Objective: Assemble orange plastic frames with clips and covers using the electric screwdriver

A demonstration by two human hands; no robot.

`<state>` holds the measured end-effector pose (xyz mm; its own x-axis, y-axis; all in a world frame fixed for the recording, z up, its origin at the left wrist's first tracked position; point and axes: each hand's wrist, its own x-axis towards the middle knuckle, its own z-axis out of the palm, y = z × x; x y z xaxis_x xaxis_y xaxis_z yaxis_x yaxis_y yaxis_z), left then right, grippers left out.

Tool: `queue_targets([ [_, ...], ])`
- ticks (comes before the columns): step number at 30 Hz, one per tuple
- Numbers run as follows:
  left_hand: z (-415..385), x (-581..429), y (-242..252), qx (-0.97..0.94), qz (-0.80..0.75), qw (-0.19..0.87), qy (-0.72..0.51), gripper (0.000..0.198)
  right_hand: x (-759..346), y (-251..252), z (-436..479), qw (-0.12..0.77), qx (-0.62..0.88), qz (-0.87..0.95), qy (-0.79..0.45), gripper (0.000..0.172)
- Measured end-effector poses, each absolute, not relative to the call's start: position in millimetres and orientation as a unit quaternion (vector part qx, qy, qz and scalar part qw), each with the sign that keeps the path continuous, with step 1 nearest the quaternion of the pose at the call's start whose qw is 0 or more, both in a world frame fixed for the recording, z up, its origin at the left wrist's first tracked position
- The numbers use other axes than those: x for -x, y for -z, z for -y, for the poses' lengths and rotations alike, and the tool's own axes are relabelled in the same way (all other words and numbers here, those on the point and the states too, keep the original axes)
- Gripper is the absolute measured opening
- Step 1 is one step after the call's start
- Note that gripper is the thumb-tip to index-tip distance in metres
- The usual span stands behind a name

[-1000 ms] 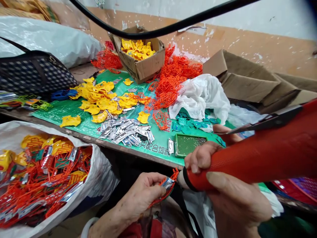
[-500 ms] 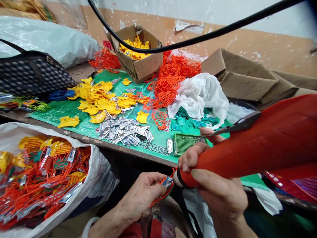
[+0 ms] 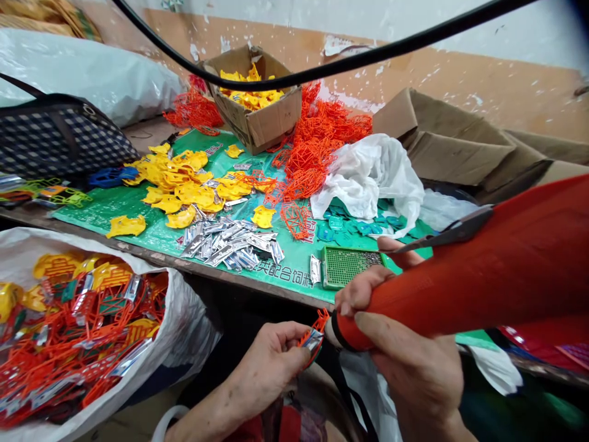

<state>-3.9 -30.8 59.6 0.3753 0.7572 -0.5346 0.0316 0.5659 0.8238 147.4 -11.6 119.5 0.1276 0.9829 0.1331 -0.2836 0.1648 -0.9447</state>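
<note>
My left hand (image 3: 264, 368) pinches a small orange plastic frame with a silver plate (image 3: 315, 337) between thumb and fingers. My right hand (image 3: 409, 362) is wrapped around a red-covered electric screwdriver (image 3: 478, 282) with a grey lever along its side. Its pale nose, behind a black ring, meets the frame's right end; the bit itself is hidden. Just beyond my right hand lies a green perforated tray (image 3: 345, 270) holding small metal screws at one side. A single silver plate (image 3: 315, 269) lies beside that tray.
Silver plates (image 3: 230, 242), yellow parts (image 3: 184, 184) and orange frames (image 3: 313, 147) are heaped on the green sheet. A white sack (image 3: 184, 325) of assembled pieces stands at left. Cardboard boxes (image 3: 257, 126) sit behind. A black cable (image 3: 340, 70) crosses overhead.
The frame in my left hand has shifted slightly right and tilted, showing more of its orange end. The screwdriver has moved slightly right with it, and the cable hangs a little lower.
</note>
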Motion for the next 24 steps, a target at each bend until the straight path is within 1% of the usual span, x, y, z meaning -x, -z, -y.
queue_targets([
  [4,34,1,-58,-0.391,-0.507,0.727,-0.249,0.035,-148,-118,15,0.616,0.448,0.443,-0.473,0.022],
  [6,36,-1,-58,-0.395,-0.513,0.721,-0.249,0.034,-149,-117,16,0.610,0.465,0.450,-0.458,0.014],
  [15,46,-6,-47,-0.471,-0.525,0.662,-0.254,0.020,-148,-117,24,0.619,0.486,0.467,-0.403,0.014],
  [24,49,-8,-41,-0.559,-0.535,0.581,-0.253,0.018,-148,-116,30,0.605,0.526,0.486,-0.347,0.013],
])
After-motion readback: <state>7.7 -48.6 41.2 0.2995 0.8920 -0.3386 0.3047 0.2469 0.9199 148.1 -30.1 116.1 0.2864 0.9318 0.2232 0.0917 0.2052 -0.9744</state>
